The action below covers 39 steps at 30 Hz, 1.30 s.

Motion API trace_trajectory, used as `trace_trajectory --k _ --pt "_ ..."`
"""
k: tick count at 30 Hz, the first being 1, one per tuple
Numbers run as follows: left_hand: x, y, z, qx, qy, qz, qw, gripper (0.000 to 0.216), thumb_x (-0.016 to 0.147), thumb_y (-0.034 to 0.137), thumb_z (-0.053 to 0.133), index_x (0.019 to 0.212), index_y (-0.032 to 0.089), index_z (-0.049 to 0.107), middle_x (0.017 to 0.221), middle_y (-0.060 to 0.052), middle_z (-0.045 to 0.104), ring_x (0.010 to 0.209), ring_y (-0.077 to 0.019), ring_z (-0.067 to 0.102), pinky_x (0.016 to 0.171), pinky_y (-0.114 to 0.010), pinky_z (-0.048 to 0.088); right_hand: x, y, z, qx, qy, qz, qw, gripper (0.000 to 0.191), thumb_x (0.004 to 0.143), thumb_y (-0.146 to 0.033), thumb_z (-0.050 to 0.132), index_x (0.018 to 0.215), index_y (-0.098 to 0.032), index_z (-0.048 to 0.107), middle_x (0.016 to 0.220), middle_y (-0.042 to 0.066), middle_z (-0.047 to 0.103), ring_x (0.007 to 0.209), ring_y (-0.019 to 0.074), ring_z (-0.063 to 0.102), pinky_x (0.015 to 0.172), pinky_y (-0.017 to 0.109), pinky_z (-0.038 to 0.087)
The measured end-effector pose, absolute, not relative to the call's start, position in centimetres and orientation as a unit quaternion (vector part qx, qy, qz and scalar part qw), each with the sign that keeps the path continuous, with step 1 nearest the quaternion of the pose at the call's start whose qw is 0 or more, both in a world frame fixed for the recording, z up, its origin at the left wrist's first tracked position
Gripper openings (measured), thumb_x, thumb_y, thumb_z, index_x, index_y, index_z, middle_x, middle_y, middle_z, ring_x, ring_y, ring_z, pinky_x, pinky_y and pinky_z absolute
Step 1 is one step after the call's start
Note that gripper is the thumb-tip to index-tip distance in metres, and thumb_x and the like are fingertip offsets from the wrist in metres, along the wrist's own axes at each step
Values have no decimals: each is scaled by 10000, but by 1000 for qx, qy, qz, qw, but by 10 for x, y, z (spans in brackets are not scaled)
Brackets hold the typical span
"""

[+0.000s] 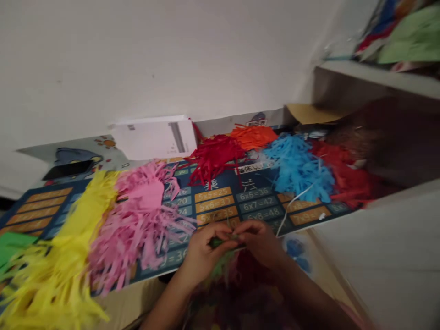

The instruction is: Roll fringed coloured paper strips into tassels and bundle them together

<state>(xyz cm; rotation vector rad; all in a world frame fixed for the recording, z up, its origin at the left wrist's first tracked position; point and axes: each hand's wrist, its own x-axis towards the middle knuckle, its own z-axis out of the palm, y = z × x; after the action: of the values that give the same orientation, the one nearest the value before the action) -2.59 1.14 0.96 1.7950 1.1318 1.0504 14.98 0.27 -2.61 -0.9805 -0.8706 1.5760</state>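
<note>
Low in the middle of the head view, my left hand (209, 247) pinches a small bunch of green paper (223, 242). Fingertips of my right hand (259, 240) close on the same paper from the other side, nearly touching the left ones. Pale green strips seem to hang beneath, dim and blurred. Left of my hands lie a pink fringed paper (147, 197) and a longer yellow fringed paper (74, 229). Beyond them is a dark red fringed bundle (218, 158), with orange fringe (252, 136) behind it. Blue fringe (299, 167) lies to the right.
A times-table mat (220, 199) covers the table. Against the wall stands a white box (154, 137); a dark phone-like object (68, 169) lies left. Red paper (347, 176) is under the shelf (378, 75). A white string (287, 211) trails near my right hand. Green paper sheet (15, 247) lies far left.
</note>
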Motion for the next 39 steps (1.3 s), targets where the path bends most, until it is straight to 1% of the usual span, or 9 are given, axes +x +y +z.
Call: trace_trajectory --k 5,9,12,14,17,22,26,31,39 --pt "-32 24 6 733 429 420 320 184 807 389 761 782 209 738 696 -4 743 613 -154 697 567 -222 532 148 6 -16 -421 -440 579 542 60 687 -273 801 738 -251 777 734 -2 727 696 149 661 645 247 514" --pt "-32 32 7 789 363 425 255 140 857 385 720 844 254 767 699 1 746 604 -150 693 556 -222 539 147 4 -13 -485 -514 452 544 30 743 -249 755 769 -256 769 735 2 746 675 157 673 648 255 515" --pt "-31 34 8 798 352 434 225 138 883 369 693 855 252 760 759 -14 757 679 -158 716 611 -229 569 149 2 -11 -505 -557 387 534 33 781 -262 734 790 -259 766 748 6 755 678 167 683 649 263 521" --pt "-29 33 8 801 361 424 220 129 894 341 681 858 240 753 804 -26 765 737 -164 727 663 -239 581 151 1 -9 -511 -575 367 523 53 807 -272 715 796 -260 765 742 8 754 673 170 683 641 267 517" --pt "-28 30 8 801 377 407 223 93 890 277 680 851 223 745 794 -30 760 732 -159 720 678 -243 574 155 -1 -10 -519 -607 336 499 78 836 -277 696 831 -276 773 770 13 758 712 185 690 676 293 516" --pt "-30 26 7 773 418 415 235 49 872 234 693 855 201 726 815 -42 754 771 -162 716 706 -254 574 160 -3 -18 -550 -602 284 504 62 846 -280 699 846 -296 758 798 6 752 738 196 689 707 310 524" --pt "-29 23 6 783 377 455 197 76 876 205 703 946 199 730 913 -62 764 851 -167 719 777 -279 574 158 -5 -18 -547 -632 259 485 60 865 -289 683 868 -287 743 816 8 753 744 196 697 694 304 532" --pt "-27 21 -1 801 331 477 145 114 884 133 671 950 197 738 909 -51 775 832 -159 723 774 -281 573 154 -8 -14 -555 -623 238 497 48 869 -297 682 863 -273 722 808 10 754 729 190 699 676 299 539" --pt "-23 23 -5 818 308 471 119 135 927 143 620 1012 204 705 966 -47 783 890 -149 743 867 -299 590 154 -10 -15 -561 -608 248 504 74 864 -301 672 836 -251 718 782 18 741 707 185 691 655 286 543"
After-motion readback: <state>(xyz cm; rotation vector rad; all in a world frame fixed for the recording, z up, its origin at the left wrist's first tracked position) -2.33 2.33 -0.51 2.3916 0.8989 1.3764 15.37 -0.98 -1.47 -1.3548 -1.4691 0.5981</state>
